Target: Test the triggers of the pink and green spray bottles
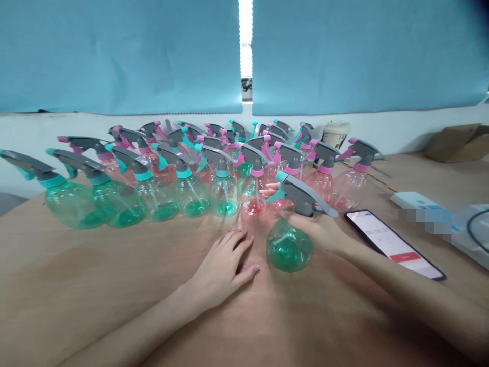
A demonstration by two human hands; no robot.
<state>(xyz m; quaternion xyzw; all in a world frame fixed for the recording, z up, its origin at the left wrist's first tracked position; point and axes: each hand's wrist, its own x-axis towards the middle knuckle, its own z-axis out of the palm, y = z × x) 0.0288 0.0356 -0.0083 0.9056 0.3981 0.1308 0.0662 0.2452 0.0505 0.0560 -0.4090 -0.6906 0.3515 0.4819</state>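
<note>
My right hand (323,229) is wrapped round the neck of a green spray bottle (289,250), just below and right of the frame's centre; I cannot tell whether its base touches the table (95,275). My left hand (223,265) rests at lower centre, fingers loosely spread, holding nothing. To handle this well, I should grip firmly beneath the grey spray head (300,196), avoid squeezing the turquoise trigger (280,192), and keep clear of the pink-collared spray bottle (252,193) at centre.
</note>
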